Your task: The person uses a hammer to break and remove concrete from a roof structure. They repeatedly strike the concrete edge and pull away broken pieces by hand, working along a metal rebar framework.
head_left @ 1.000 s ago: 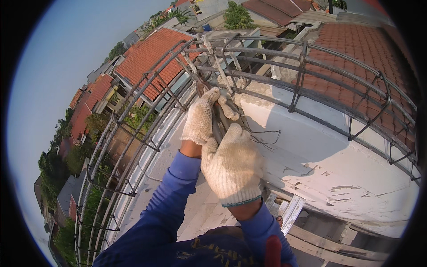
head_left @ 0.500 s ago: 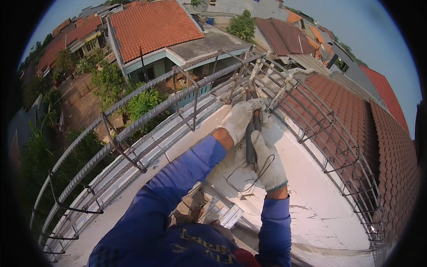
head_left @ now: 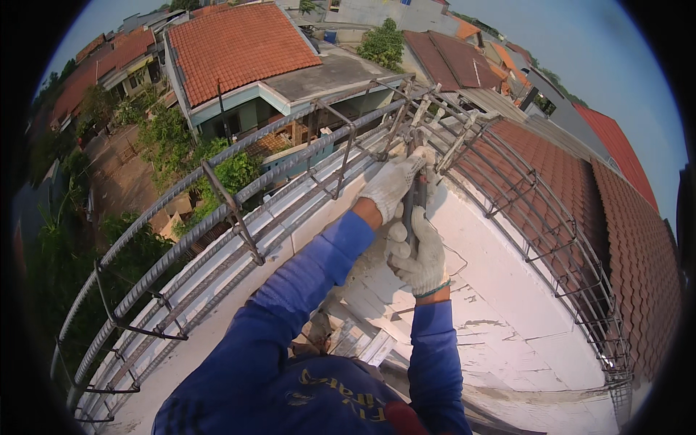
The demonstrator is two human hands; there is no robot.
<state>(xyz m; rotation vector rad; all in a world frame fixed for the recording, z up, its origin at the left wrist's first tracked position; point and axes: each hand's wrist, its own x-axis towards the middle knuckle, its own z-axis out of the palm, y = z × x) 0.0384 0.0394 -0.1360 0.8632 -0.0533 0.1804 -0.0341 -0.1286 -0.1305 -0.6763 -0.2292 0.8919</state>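
Note:
Both my hands wear white knit gloves and meet at the wall's corner. My left hand (head_left: 395, 180) is closed around the upper part of a dark, long-handled tool that looks like pincers (head_left: 418, 194). Lower down, my right hand (head_left: 419, 255) has its fingers curled round the handles. The tool's far end points at the corner of the rebar cage (head_left: 413, 119), where my left glove partly hides it. A thin bent tie wire (head_left: 458, 255) loops out beside my right hand.
Ribbed rebar with stirrups (head_left: 210, 210) runs along the left wall top. Another rebar cage (head_left: 540, 210) curves along the right, beside a brown tiled roof (head_left: 631, 239). White block wall (head_left: 507, 304) lies below my hands. Houses and trees stand far below on the left.
My right hand has shifted a little up and left, its fingers now curled further round the handles. The wire loop has moved with it. The whole view has shifted slightly.

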